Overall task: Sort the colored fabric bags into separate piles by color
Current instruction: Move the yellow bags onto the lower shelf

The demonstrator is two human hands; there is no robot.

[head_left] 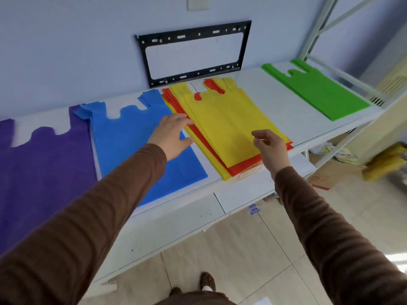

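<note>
Lavender wall and a black TV bracket (193, 53) back the white counter (259, 190) I'm working at. Taking the mixed yellow-and-red stack (222, 128) as my landmark: the blue pile (141, 137) lies touching it on the left, purple bags (41, 172) beyond that, the green pile (317, 91) well apart on the right. I'd peel only the top yellow bag and keep the red layers flat. My left hand (171, 137) spreads wide, fingertips at the stack's left edge; my right hand (271, 148) hovers loosely curled over its near corner, holding nothing.

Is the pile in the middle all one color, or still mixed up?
Mixed up. The middle pile has yellow bags on top, with red bags poking out between and under them.
</note>
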